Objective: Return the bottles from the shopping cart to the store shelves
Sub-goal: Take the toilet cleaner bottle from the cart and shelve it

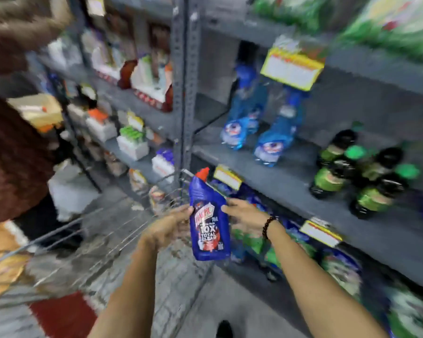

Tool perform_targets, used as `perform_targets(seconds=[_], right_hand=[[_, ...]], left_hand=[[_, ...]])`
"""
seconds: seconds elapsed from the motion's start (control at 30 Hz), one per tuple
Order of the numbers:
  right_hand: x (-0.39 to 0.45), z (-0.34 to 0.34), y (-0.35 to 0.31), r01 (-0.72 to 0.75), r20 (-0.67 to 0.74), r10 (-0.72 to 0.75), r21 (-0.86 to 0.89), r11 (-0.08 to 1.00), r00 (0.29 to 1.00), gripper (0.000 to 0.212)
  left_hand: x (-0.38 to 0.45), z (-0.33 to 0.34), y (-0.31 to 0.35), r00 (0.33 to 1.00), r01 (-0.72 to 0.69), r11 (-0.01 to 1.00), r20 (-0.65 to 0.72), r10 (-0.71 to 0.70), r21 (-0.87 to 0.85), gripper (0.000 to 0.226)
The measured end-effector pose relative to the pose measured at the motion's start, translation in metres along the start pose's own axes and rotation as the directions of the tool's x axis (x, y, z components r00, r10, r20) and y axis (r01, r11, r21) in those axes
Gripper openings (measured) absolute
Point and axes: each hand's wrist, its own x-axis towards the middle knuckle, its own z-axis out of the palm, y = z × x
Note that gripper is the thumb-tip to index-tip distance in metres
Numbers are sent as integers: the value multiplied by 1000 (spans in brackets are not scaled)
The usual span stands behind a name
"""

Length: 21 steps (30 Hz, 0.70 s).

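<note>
Left hand (171, 224) and right hand (244, 215) hold blue bottle (209, 223).

Bottle (209, 220) upright btwn both hands: left hand (167, 228) on its left side, right hand (244, 215) on its right. Wire cart (88, 242) below-left, behind the hands. Shelves (291, 189) to the right; spray bottles (252, 123) on the shelf above, dark bottles (359, 176) right of them.

Blue red-capped bottle (209, 223) upright between both hands; slightly tilted.
</note>
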Motion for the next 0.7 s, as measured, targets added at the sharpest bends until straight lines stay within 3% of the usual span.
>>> perform_targets(seconds=[0.17,0.27,0.37,0.5,0.7], right_hand=[[-107,-78,-49,217,-186,-216,-17,976,959,13],[-171,-116,-69,349,-301,-342,-30,936,890,20],[-237,-146,-84,474,-354,-452,-29,880,819,18],[-316,-174,-97,594,-373,-589,-118,796,716,58],[-387,-225,-82,650,-395,-667,-198,733,632,58]], left_hand=[[-3,111,84,932,-243,956,312,183,166,18],[-17,179,127,836,-376,910,487,253,174,17],[-36,245,157,718,-480,858,645,264,184,34],[-54,323,173,603,-606,778,733,314,165,25],[-68,410,175,488,-681,722,813,318,126,27]])
